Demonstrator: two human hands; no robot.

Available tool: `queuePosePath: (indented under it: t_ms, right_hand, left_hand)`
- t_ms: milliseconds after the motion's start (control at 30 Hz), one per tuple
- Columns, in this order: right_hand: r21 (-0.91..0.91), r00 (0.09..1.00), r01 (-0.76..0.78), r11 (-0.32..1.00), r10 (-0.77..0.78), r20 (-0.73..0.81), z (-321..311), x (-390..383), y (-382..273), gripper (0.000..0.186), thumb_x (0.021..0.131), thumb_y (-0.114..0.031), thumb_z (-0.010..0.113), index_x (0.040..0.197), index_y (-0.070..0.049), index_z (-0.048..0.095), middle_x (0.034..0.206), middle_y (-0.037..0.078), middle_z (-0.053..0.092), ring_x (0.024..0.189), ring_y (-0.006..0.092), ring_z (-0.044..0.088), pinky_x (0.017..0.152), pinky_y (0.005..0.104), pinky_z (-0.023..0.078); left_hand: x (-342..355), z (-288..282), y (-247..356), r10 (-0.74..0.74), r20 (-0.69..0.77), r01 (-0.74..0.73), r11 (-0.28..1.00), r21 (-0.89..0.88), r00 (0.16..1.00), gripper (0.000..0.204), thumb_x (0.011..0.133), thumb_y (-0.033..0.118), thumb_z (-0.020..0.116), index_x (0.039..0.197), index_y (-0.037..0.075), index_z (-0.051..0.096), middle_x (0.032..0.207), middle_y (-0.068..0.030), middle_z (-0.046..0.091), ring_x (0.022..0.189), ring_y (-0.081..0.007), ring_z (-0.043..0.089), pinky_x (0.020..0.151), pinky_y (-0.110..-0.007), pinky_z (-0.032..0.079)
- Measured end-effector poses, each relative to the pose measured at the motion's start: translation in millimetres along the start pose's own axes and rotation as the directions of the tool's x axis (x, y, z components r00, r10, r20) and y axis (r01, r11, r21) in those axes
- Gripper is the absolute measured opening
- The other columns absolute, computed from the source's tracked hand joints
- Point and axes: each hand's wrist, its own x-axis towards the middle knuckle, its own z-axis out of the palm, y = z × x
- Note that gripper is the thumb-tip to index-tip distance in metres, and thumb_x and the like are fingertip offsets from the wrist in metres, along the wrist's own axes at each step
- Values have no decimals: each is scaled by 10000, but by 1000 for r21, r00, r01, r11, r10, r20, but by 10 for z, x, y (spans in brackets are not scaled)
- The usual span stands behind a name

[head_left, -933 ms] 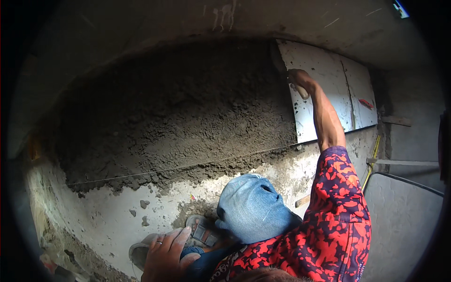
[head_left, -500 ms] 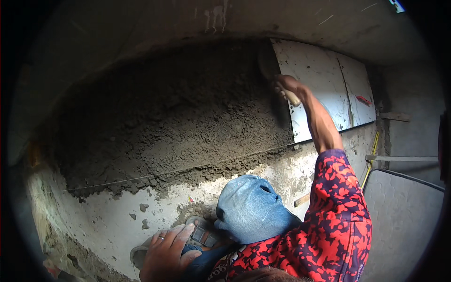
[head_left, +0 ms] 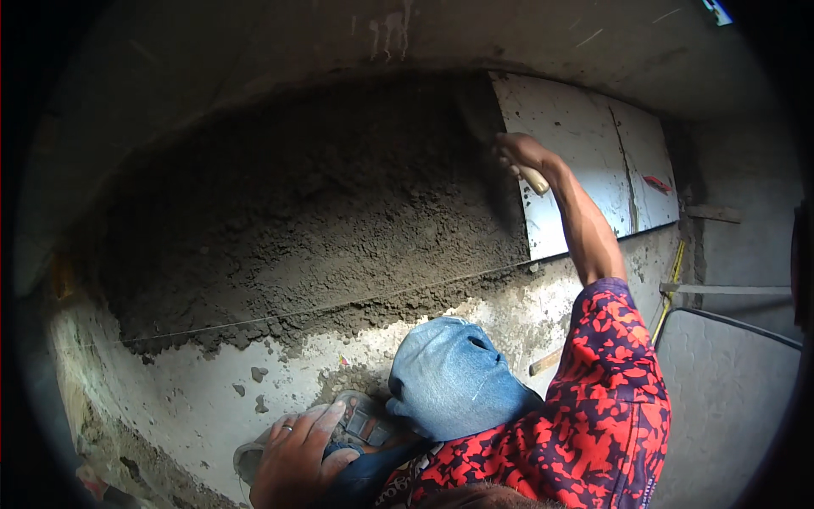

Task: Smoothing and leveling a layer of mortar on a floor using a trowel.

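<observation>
Right hand (head_left: 519, 154) shifted slightly left | lower left: left hand (head_left: 298, 450) loosely spread, resting on leg (head_left: 366, 473), likely for balance | centre: mortar (head_left: 356, 212), string (head_left: 339, 306) along its lower side, likely a guide; bent knee (head_left: 458, 373) crowds below | upper right: right hand closed round trowel (head_left: 535, 181) at tile (head_left: 577, 136) edge, likely for control

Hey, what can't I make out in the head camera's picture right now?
All in the head view:
Far end of the tool in the right hand: blurred, in shadow.
Part of the grey footwear: hidden behind the left hand.
Red item on the white tile: too small to identify.
Bright patch: cut off by the top edge.
</observation>
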Motion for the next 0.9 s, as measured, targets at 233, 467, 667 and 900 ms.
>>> queuePosePath:
  t_ms: [233, 467, 667, 900]
  right_hand:
    - [-38, 993, -66, 997, 69, 94, 242, -84, 291, 323, 959, -382, 416, 889, -97, 552, 589, -26, 505, 402, 92, 439, 352, 229, 374]
    - [225, 998, -39, 974, 50, -42, 436, -13, 738, 352, 973, -382, 374, 880, -92, 550, 587, -5, 509, 406, 110, 446, 365, 254, 386]
    - [127, 1000, -11, 992, 15, -27, 255, -178, 620, 360, 971, -389, 400, 850, -87, 554, 595, -24, 493, 410, 92, 421, 367, 248, 359]
    - [-54, 985, -22, 998, 31, 168, 356, -170, 516, 371, 974, -363, 383, 869, -52, 557, 604, 1, 494, 442, 117, 455, 407, 279, 398]
  left_hand:
    - [-58, 51, -58, 40, -14, -40, 999, 20, 999, 602, 810, 436, 619, 1233, 21, 514, 1195, -179, 563, 1082, -349, 537, 932, -439, 386]
    - [-32, 54, -28, 89, 32, -91, 994, 55, 995, 584, 808, 416, 625, 1220, 15, 521, 1196, -178, 561, 1090, -348, 529, 941, -444, 379]
    - [-53, 45, -9, 67, -15, -67, 998, 3, 998, 586, 814, 418, 621, 1219, 7, 517, 1195, -182, 560, 1094, -356, 525, 954, -447, 373]
    - [-132, 70, -16, 83, -29, -82, 996, 41, 996, 596, 822, 428, 609, 1232, 9, 506, 1202, -185, 557, 1095, -354, 524, 948, -443, 377]
